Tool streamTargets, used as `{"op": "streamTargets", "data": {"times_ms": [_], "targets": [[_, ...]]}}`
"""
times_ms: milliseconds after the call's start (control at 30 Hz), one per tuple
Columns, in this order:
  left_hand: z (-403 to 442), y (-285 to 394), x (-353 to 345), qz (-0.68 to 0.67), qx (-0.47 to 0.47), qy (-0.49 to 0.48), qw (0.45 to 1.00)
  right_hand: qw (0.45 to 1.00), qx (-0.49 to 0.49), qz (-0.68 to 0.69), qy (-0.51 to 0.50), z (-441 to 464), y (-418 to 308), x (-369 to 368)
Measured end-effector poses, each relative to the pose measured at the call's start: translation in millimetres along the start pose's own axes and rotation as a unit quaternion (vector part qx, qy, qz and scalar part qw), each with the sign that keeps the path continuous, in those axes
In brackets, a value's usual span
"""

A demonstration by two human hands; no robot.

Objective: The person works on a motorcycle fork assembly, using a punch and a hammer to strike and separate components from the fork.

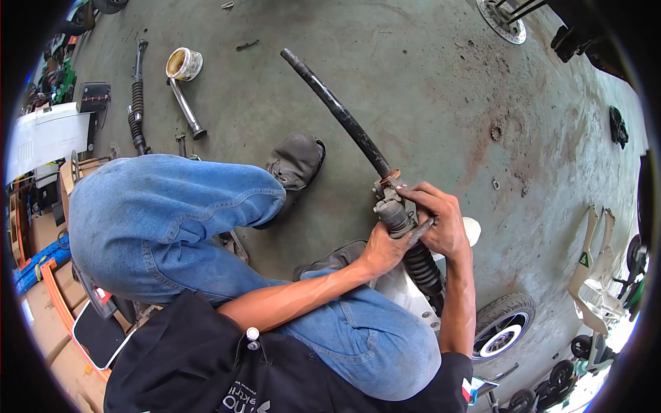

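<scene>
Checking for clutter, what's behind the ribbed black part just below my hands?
Behind the ribbed part, a pale grey piece partly shows; the ribbed part and jeans hide the rest.

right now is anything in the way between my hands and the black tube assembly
Nothing visible is in the way: the left hand grips the black tube assembly around its middle, and the right hand is against it from the other side. The undersides of the fingers are hidden.

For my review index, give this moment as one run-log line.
left hand: gripping black tubular assembly | right hand: on it, near copper-coloured ring | floor: open tub, chrome tube
</scene>
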State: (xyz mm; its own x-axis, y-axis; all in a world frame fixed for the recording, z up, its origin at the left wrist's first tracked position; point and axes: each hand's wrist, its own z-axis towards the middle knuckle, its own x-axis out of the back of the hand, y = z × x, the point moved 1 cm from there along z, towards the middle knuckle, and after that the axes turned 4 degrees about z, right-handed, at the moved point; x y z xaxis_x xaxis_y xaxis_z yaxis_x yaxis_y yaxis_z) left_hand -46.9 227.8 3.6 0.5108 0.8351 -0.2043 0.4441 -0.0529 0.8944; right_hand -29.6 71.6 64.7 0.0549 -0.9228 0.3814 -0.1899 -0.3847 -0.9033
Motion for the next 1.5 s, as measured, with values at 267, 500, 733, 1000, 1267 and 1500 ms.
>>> {"op": "streamTargets", "data": {"times_ms": [267,500,733,1000,1267,1500], "targets": [[-11.8,4.1,21.7,0.0,0.044,-0.053,0.998,0.999,-0.021,-0.023,0.012,-6.2,-11.6,-14.6],[-11.4,-16.1,27.8,0.005,0.034,-0.053,0.998,0.978,-0.076,-0.104,0.162,-22.5,-41.5,9.2],[-8.8,-23.2,28.1,-0.033,0.076,-0.083,0.993,0.952,-0.041,-0.091,0.291,-39.9,-93.5,49.1],[-36.8,76.1,54.4,0.267,0.208,-0.075,0.938,0.977,-0.118,-0.165,0.064,-62.5,14.3,1.2],[-97.5,304.3,94.1,0.343,-0.434,0.02,0.833,0.986,-0.119,-0.119,-0.007,-56.5,47.1,-16.3],[-32.2,312.7,321.2,0.379,-0.155,0.283,0.867,0.963,-0.177,-0.176,0.098,-62.9,34.0,-17.0]]}}
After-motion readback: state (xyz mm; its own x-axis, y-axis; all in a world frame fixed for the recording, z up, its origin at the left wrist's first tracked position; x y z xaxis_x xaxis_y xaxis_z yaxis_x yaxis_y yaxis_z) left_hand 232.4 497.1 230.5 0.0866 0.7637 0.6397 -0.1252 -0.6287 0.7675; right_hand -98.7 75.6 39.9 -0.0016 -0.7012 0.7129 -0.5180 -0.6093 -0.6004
